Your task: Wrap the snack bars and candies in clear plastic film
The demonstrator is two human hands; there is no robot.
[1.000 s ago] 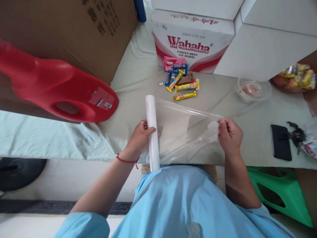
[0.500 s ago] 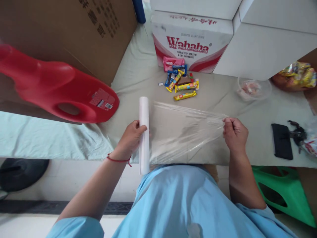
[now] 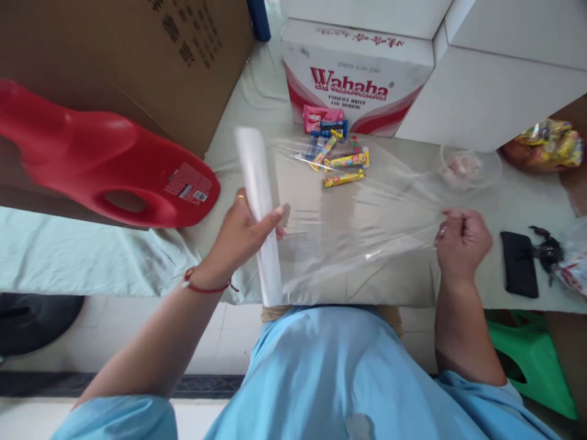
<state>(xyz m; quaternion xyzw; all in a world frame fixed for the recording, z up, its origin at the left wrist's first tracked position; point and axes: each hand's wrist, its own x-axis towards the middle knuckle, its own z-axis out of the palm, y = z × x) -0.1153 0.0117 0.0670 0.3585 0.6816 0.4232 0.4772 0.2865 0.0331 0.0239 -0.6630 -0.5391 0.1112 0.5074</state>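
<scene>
Left hand (image 3: 238,235): fingers and thumb clasped round the middle of the roll (image 3: 254,165); red string at the wrist.
Roll: smooth white cylinder of cling film, at 9 o'clock from the sheet, tilted w/ its top toward 11 o'clock (top end blurred). The mid-grip prob. balances both ends.
Film (image 3: 358,226): thin, clear, glossy sheet, creased in long streaks, stretched from the roll at 9 o'clock to the fist at 3 o'clock, above the table. The streaks suggest the 2 hands pull it tight.
Right hand (image 3: 463,241): curled into a fist, fingertips pinching the film's free edge.
Snack bars (image 3: 342,160): small heap of shiny wrappers (yellow, blue, pink) at 12 o'clock, seen through the sheet's far edge.
Tablecloth (image 3: 137,256): pale, soft, rumpled fabric.
Wahaha carton (image 3: 358,79): white and red cardboard, at 12 o'clock behind the snacks.
Red jug (image 3: 105,162): hard moulded plastic w/ a handle hole, on its side at 9 o'clock.
Clear cup (image 3: 468,165): round, see-through, at 2 o'clock.
Phone (image 3: 518,263): flat black slab at 3 o'clock, just beyond the fist, keys (image 3: 545,250) beside it.
</scene>
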